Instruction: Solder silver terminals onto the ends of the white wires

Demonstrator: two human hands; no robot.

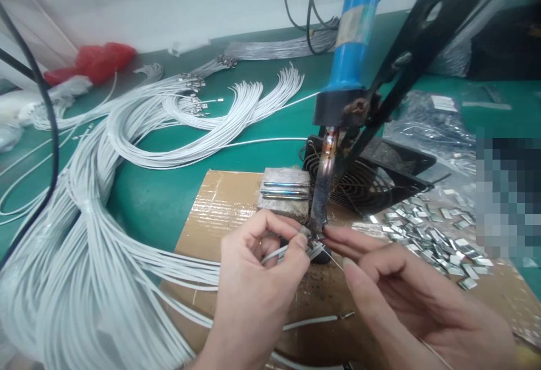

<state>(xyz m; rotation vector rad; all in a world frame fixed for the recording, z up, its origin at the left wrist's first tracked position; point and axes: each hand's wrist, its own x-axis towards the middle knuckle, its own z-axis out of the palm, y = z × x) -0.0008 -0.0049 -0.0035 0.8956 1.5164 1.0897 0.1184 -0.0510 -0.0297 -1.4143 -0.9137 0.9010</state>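
My left hand (264, 268) pinches the end of a white cable (275, 254) just under the dark tip of a soldering iron (323, 189) with a blue handle (357, 26). On the other side of the tip, my right hand (393, 280) has its fingertips close to the same spot, with a thin solder wire (336, 259) running between thumb and fingers. The exact contact at the tip is small and partly hidden by my fingers. Behind my left hand, a grey block (285, 206) carries shiny metal rods.
White cable bundles (97, 234) fill the left side. Small metal pieces (435, 240) lie scattered at right on the brown cardboard (207, 212). A black fan (367, 178) stands behind the iron; black arms hold the iron from above right. A red bag (95, 62) lies far left.
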